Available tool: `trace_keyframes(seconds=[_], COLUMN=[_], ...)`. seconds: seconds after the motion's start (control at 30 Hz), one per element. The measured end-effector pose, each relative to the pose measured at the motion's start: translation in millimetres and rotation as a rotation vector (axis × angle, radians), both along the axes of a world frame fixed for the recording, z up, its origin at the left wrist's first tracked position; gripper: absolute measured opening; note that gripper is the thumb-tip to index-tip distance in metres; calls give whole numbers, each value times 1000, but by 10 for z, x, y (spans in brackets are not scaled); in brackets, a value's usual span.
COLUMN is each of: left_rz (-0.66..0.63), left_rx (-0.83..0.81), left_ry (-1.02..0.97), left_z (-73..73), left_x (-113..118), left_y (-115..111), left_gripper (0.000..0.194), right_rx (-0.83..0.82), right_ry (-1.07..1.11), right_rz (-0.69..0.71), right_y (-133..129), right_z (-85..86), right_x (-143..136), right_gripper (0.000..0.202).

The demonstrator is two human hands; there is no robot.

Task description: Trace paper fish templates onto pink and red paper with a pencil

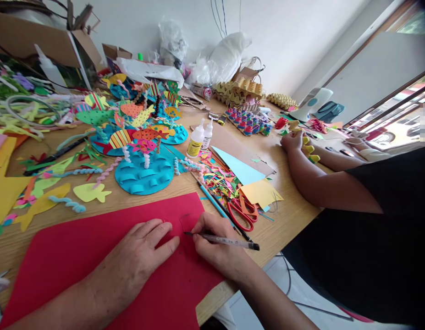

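A large red sheet of paper (78, 243) lies at the table's front edge. My left hand (136, 256) rests flat on it, fingers spread, holding nothing. Just to the right, my right hand (219, 243) grips a clear pen with a black end (233, 241), its tip touching the red paper. A thin dark curved line shows on the paper near the tip. Red-handled scissors (240, 214) and a few pencils lie beyond my right hand. Behind the paper stands a round blue base (143, 174) with paper fish above it.
Two glue bottles (195, 142) stand mid-table beside colourful paper scraps (221, 176). Yellow paper (13, 197) and pipe cleaners cover the left. Egg cartons (238, 89) and plastic bags sit at the back. A person in black (387, 220) leans on the table at the right, holding a painted carton piece.
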State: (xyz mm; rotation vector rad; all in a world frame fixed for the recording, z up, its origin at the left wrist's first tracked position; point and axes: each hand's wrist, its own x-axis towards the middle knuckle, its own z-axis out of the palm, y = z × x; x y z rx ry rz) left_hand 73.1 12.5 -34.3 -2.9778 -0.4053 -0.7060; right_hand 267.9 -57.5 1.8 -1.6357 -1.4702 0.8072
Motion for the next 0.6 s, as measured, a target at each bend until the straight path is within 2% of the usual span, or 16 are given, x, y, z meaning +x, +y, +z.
trace_keyframes(seconds=[0.3, 0.6], left_rz=[16, 22], left_rx=[-17, -9], left_ry=[32, 19], left_z=[10, 24], left_x=[6, 15], left_y=[9, -2], left_gripper=[48, 50], right_rx=[29, -1], right_ry=[-16, -71], right_rz=[-76, -22], right_y=[23, 72], right_z=[-93, -82], right_x=[-9, -23], right_gripper=[11, 13])
